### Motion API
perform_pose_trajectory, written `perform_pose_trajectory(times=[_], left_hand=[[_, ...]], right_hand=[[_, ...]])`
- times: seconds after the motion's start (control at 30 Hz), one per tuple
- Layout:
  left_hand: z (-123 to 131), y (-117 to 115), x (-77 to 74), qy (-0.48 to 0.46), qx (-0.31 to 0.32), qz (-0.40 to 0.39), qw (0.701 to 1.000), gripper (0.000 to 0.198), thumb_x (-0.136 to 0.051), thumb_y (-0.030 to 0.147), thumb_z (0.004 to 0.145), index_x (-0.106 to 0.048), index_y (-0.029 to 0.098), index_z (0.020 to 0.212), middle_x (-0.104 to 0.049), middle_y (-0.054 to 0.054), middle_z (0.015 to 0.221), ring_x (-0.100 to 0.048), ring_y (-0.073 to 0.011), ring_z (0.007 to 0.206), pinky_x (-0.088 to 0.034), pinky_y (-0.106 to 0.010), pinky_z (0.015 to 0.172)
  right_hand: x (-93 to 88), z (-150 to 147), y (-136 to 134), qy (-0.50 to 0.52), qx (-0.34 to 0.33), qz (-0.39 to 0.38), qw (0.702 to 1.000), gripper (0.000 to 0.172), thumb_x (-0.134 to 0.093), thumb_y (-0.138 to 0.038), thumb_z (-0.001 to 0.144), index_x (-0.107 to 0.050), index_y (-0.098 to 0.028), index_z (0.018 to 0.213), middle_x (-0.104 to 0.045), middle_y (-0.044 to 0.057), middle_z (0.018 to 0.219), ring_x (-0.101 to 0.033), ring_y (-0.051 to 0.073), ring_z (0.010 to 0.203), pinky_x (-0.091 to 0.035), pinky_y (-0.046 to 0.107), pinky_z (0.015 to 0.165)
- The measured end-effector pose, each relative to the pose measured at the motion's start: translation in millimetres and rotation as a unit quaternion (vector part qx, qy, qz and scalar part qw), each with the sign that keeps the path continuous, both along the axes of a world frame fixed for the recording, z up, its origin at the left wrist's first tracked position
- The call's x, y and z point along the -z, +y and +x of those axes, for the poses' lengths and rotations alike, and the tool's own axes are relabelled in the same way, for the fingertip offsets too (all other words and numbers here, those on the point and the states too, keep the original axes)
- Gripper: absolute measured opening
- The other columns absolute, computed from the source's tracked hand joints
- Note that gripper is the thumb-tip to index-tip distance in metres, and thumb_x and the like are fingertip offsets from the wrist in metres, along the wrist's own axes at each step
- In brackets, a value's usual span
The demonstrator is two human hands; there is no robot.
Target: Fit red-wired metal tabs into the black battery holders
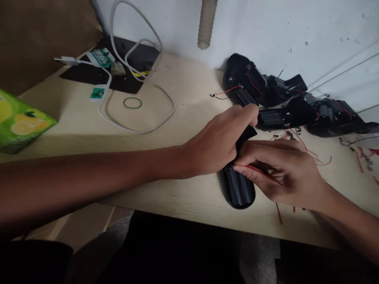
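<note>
A black plastic housing [239,189] with a rounded end lies on the table near its front edge. My left hand [220,140] is closed around the housing's upper part and hides much of it. Beside it, my right hand [284,169] pinches a thin red wire [260,171] between thumb and forefinger, its tip at the housing's middle. What the wire's end touches is hidden by the fingers. More loose red wires [279,213] stick out below my right hand.
Several similar black housings [284,114] with red wires lie by the wall at the back right. More loose wires [359,157] are scattered at the right. A white cable [174,106], a green rubber band [132,103] and a green fruit-print box [23,122] are on the left.
</note>
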State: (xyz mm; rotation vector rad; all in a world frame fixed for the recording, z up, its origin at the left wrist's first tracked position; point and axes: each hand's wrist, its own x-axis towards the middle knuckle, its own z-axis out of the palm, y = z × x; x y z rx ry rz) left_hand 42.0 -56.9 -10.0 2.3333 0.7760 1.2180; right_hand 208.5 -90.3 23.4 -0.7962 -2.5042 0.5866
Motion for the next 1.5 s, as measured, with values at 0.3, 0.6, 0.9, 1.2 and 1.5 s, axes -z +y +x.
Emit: perform_pose_trajectory(times=[0.3,0.6,0.9,1.2,1.5], left_hand=[[-2,0,2.9,0.001,-0.001,-0.018,1.000,0.026,-0.039,0.004,0.072,-0.048,0.021,0.090,-0.062,-0.003,0.091,-0.058,-0.0159,0.086,-0.047,-0.031,0.076],[-3,2,2.6,0.021,-0.003,-0.003,1.000,0.028,-0.038,0.001,0.070,-0.049,0.018,0.090,-0.061,-0.002,0.088,-0.057,-0.0145,0.083,-0.048,-0.030,0.076],[-2,1,2.8,0.015,-0.001,-0.010,1.000,0.019,-0.039,0.007,0.079,-0.049,0.019,0.090,-0.061,-0.003,0.090,-0.057,-0.0152,0.086,-0.048,-0.031,0.076],[-3,-1,3.4,0.015,0.007,-0.007,1.000,0.023,-0.038,0.007,0.079,-0.048,0.020,0.095,-0.059,-0.004,0.094,-0.056,-0.0156,0.089,-0.047,-0.031,0.079],[-6,2,4.5,0.015,-0.008,-0.008,1.000,0.033,-0.036,-0.001,0.069,-0.047,0.020,0.092,-0.060,-0.003,0.092,-0.057,-0.0155,0.088,-0.048,-0.031,0.078]], right_hand=[[-3.0,-3,7,0.026,-0.008,-0.093,0.995,0.015,-0.059,-0.009,0.082,-0.057,-0.016,0.068,-0.048,-0.005,0.056,-0.038,0.006,0.047,-0.030,0.019,0.043],[3.1,6,2,0.093,0.036,-0.107,0.989,0.007,-0.061,-0.018,0.086,-0.063,-0.016,0.079,-0.061,0.000,0.067,-0.052,0.009,0.056,-0.040,0.022,0.050],[15.2,0,-6,0.077,0.018,0.057,0.995,0.008,-0.052,-0.014,0.090,-0.058,-0.017,0.084,-0.055,0.003,0.073,-0.050,0.012,0.062,-0.041,0.025,0.055],[17.6,-2,-12,0.039,0.031,0.146,0.988,0.009,-0.051,-0.012,0.090,-0.057,-0.017,0.086,-0.058,0.004,0.073,-0.053,0.014,0.064,-0.043,0.027,0.059],[19.1,-3,-9,0.067,0.027,0.091,0.993,0.007,-0.053,-0.010,0.089,-0.056,-0.016,0.087,-0.055,0.003,0.075,-0.051,0.012,0.066,-0.043,0.025,0.060]])
